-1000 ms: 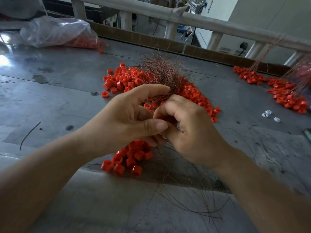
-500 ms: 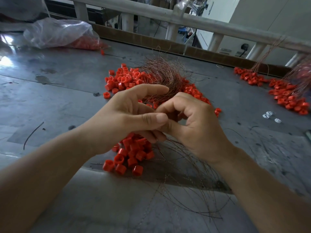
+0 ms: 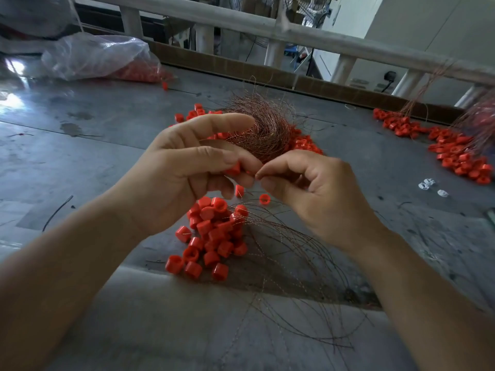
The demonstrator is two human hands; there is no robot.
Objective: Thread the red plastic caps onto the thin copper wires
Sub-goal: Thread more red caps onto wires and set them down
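Grey and scuffed, the worktop [image 3: 80, 162] carried loose thin wires [image 3: 302, 266] fanned toward its near edge, beside a heap of red caps [image 3: 211, 234]. Above that heap the left hand [image 3: 182, 178] pinched one cap [image 3: 234, 168] between thumb and fingers, while the right hand [image 3: 318, 188] was closed on a wire end, its tip touching the cap. By my judgement the caps are light, hard and a bit slippery, best held by the sides with the hole clear; the wire is springy and kinks easily, so grip it close to the tip. Half a second before, the hands were pressed together and hid the cap; now they had parted slightly. Farther back lay a wire tangle [image 3: 262, 129], more caps, and a plastic bag [image 3: 99, 57] at the far left corner.
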